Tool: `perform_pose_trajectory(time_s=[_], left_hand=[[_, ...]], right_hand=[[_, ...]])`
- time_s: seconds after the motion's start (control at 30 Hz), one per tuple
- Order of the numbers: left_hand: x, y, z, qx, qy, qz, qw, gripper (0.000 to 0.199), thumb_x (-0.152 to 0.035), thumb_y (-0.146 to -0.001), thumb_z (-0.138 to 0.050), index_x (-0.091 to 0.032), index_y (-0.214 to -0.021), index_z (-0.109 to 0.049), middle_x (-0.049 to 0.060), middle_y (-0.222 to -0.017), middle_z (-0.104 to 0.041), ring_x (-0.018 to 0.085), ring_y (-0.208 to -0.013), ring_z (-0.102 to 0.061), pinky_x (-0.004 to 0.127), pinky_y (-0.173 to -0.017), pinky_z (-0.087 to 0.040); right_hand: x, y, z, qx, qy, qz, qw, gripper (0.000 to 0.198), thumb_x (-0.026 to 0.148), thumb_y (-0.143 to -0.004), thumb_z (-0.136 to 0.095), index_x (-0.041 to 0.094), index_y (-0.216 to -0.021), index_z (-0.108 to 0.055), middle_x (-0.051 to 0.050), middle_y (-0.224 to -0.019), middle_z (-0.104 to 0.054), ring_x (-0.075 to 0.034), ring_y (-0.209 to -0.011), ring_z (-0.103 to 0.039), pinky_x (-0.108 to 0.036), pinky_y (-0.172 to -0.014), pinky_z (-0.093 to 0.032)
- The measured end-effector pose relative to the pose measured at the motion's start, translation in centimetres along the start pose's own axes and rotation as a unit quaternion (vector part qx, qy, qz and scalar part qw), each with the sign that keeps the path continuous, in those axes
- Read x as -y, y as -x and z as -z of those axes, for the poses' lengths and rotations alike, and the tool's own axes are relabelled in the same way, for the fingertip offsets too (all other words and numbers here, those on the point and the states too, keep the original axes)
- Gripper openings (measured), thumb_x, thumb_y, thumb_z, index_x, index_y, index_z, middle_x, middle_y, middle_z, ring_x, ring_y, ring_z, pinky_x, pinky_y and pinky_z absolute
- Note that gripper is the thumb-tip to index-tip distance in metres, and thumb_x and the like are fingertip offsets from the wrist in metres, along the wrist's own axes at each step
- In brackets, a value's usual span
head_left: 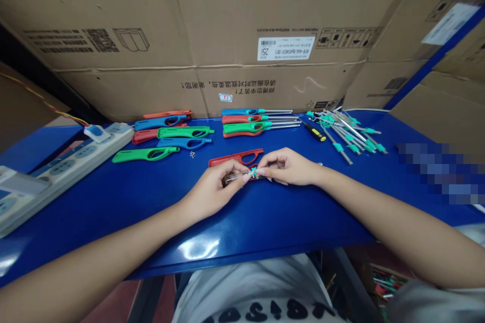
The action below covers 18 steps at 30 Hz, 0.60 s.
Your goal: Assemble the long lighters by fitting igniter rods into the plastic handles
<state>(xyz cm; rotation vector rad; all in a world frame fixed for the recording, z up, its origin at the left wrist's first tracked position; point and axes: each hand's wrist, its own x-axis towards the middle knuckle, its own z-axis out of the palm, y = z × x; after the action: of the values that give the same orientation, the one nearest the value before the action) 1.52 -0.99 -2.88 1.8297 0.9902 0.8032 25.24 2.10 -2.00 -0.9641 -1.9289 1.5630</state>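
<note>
My left hand [212, 189] is closed around a lighter's metal tube [235, 177], which lies across its fingers. My right hand [291, 166] pinches the small green fitting [253, 172] at the tube's right end, so the fingertips of both hands nearly meet. Right behind them lies a red lighter casing half [237, 156], partly covered by my fingers. Another red edge shows beneath the right fingers, but I cannot make out what it belongs to.
Colored casing halves [166, 132] lie at the back left, near a power strip [71, 159]. Lighters with tubes fitted [261, 123] sit at back center. A screwdriver [315, 131] and a pile of metal tubes [348, 133] lie right. A cardboard sheet [212, 50] stands behind.
</note>
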Motion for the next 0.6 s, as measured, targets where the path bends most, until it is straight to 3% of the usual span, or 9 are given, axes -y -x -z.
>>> perform_pose_trajectory(time_s=[0.6], left_hand=[[-0.12,0.03,-0.05,-0.001,-0.004,0.007,1.000,0.028,-0.044,-0.092,-0.065,-0.017,-0.100,-0.067,0.004,-0.091,-0.072,0.015,-0.076,-0.064,0.026,-0.070,-0.051]], right_hand=[[0.45,-0.09,-0.44,-0.022,0.013,0.001,1.000,0.044,0.056,-0.082,-0.071,0.012,-0.087,-0.066,0.004,-0.062,-0.056,-0.003,-0.040,-0.043,-0.017,-0.037,-0.033]])
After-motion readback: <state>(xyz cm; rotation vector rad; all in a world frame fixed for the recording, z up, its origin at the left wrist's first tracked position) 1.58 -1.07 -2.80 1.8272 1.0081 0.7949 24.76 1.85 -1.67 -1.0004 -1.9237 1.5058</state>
